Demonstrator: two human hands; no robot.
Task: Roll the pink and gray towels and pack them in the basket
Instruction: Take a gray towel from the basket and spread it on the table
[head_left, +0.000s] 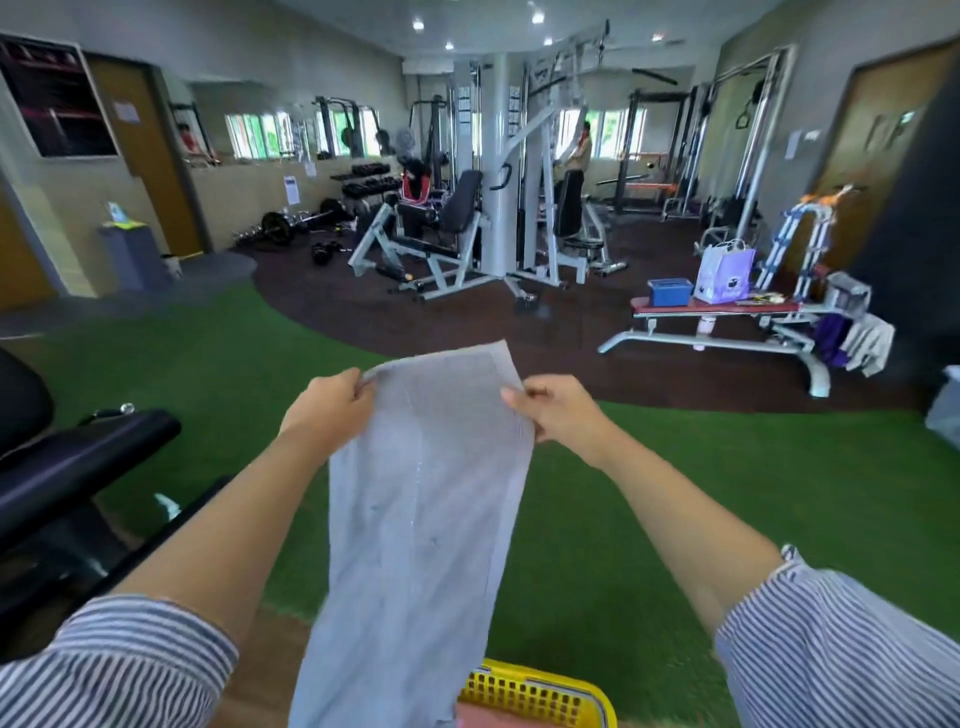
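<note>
You hold the gray towel (426, 514) up in front of you with both arms stretched out, and it hangs lengthwise from your grip toward 6 o'clock. Your left hand (327, 410) pinches the towel's upper left edge with fingers curled over the cloth, and your right hand (558, 410) pinches the upper right edge the same way, thumb on the near face. A short flap of the towel stands above both hands toward 12 o'clock, so your hands grip just below the top hem, not at the corners. Between the hands the cloth is spread fairly flat; below them it narrows slightly and falls as one long panel. The lower end of the towel runs off the bottom of the frame, so you cannot tell where it ends. At 5 o'clock, just right of the hanging cloth, the yellow basket (540, 693) shows only its far rim and part of a mesh wall; the towel covers its left side and the frame cuts off the rest. A patch of pink (498, 719) shows inside the basket at the very bottom edge, too little to tell what it is. Your striped sleeves (841, 649) fill the lower corners. At 9 o'clock a black padded bench (78, 452) sits, partly cut off, on the green turf (675, 467).
</note>
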